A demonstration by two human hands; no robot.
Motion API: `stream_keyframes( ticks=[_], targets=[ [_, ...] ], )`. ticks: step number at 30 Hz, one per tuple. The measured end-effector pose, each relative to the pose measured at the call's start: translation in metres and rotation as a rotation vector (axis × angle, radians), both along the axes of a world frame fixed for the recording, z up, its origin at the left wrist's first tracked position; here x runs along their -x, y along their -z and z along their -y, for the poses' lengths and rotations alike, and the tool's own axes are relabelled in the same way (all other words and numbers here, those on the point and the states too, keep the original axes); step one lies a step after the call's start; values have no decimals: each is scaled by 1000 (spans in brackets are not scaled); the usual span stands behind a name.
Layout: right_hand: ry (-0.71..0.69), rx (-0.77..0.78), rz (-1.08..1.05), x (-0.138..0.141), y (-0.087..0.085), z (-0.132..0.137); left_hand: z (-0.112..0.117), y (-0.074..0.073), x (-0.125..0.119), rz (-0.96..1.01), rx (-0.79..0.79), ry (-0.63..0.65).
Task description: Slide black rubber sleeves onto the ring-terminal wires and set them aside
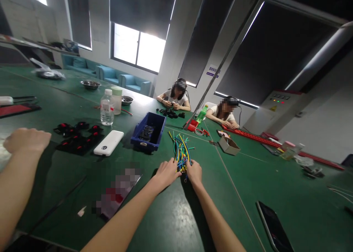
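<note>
A bundle of blue, yellow and green wires lies on the green table, fanning away from me. My left hand is closed on the near left side of the bundle, fingers curled at the wire ends. On the other side, my right hand grips the same near ends. A small ring terminal shows just below the fingers. The exact grip of the fingertips is partly hidden by the wires. Beyond my left hand stands a blue bin with dark parts in it.
A co-worker's hand reaches in from the left. Around are a white power bank, a water bottle, black-and-red parts, a phone and a cardboard box. Two people sit across the table.
</note>
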State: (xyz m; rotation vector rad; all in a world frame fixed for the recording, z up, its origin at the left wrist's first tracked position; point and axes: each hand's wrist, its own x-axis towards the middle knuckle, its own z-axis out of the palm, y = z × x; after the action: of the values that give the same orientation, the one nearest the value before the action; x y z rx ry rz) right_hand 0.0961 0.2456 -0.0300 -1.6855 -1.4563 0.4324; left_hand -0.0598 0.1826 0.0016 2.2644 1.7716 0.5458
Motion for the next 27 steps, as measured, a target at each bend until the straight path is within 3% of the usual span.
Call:
stream_keyframes(
  ticks=[5, 10, 13, 19, 22, 27],
  targets=[
    [-36, 1, -96, -3, 2, 7, 5, 1, -4, -7, 2, -125],
    [67, -61, -89, -10, 15, 4, 12, 3, -6, -46, -44, -259],
    [76, -88, -89, -10, 15, 4, 13, 4, -6, -45, -88, -311],
    [171, -171, -277, -4, -2, 23, 13, -8, 4, 87, -112, -290],
    [107, -196, -527, -1, -5, 34, 10, -7, 12, 258, -82, -284],
    [-80, -146, -750, 4, -5, 57, 17, 7, 20, 460, -20, -112]
  ],
)
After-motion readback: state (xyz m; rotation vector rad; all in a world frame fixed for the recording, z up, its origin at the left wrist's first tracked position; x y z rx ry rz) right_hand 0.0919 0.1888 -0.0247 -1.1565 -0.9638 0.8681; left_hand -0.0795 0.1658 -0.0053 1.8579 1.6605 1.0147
